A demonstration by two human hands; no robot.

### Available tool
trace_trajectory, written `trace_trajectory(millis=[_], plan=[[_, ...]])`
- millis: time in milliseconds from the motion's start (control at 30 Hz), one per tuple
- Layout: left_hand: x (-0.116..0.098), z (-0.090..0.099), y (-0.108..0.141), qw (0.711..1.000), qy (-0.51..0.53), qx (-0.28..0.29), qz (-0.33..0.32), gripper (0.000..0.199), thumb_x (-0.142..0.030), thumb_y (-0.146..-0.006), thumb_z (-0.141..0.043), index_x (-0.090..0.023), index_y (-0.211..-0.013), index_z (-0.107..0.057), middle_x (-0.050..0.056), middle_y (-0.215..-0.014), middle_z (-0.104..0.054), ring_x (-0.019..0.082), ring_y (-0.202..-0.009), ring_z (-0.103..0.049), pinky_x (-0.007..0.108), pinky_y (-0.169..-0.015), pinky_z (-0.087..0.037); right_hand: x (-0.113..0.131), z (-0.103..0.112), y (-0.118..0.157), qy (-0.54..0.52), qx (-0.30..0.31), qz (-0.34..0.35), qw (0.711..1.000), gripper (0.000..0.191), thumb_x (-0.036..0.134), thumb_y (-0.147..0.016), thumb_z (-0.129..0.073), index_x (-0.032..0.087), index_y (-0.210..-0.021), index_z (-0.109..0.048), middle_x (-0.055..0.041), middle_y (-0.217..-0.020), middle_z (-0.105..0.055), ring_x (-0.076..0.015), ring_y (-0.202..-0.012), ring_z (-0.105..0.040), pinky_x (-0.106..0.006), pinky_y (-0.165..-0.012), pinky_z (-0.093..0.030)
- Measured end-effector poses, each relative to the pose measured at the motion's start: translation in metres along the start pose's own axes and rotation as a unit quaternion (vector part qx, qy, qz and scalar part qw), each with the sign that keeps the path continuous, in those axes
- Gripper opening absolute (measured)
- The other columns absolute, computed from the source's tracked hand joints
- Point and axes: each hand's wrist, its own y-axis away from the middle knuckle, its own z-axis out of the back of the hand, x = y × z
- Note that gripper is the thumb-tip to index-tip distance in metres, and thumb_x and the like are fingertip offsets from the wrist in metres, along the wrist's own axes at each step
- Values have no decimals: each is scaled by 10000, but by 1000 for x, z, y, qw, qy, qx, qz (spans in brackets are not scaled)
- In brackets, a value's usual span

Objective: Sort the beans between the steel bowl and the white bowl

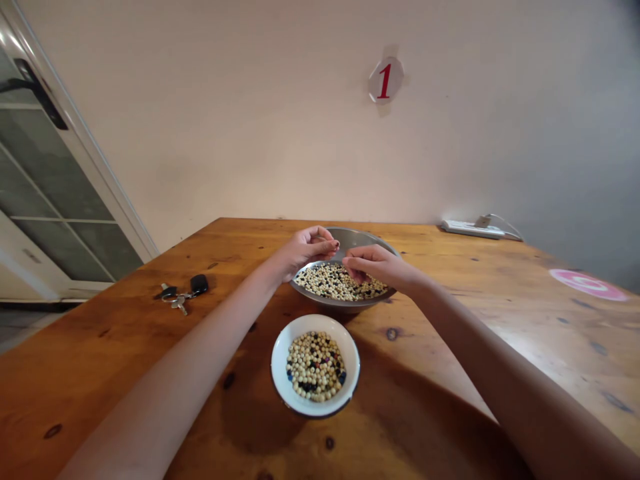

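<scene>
A grey metal bowl point(345, 307) stands toward the back of the table, with many pale and black beads point(325, 281) in it. Over its left side, my left hand point(311, 250) is closed in a pinch, a tiny dark bead point(337, 245) showing at the fingertips. My right hand point(373, 262) hangs over the right part of the same bowl, fingers curled together; what they hold, if anything, is hidden. Nearer to me is a white bowl point(281, 360) with a dark rim, holding pale wooden beads point(320, 363) mixed with black, blue and reddish ones.
Keys with a black fob point(199, 285) lie on the wooden table point(240, 413) at left. A white power strip point(473, 229) with a plugged-in cable sits at the back right, and a pink round sticker point(589, 285) is at the right. A wall rises behind the table.
</scene>
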Motion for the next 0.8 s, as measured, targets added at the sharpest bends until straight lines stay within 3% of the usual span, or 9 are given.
trace_trajectory(millis=[300, 500, 800], plan=[[2, 0, 1, 994, -76, 61, -39, 259, -235, -636, -703, -146, -801, -525, 3, -689, -600, 98, -673, -561, 241, -676, -407, -3, -2, -1, -5, -3, 1, 1000, 287, 379, -850, -424, 168, -687, -531, -3, -614, -518, -75, -540, -452, -207, -467, -330], [3, 2, 0, 998, -34, 42, -31, 262, -313, -651, -691, -125, -771, -553, 56, -850, -617, 137, -780, -582, 294, -768, -415, -4, -2, -3, -13, -30, 9, 999, 289, 398, -854, -417, 172, -723, -539, -10, -626, -525, -80, -547, -467, -200, -454, -343], [0, 5, -1, 1000, -21, 14, -8, 252, -315, -603, -725, -117, -696, -600, 30, -757, -632, 93, -704, -579, 247, -741, -408, -5, 0, -2, -28, -6, 30, 999, 281, 398, -849, -439, 171, -744, -565, -19, -674, -583, -81, -565, -472, -196, -455, -351]])
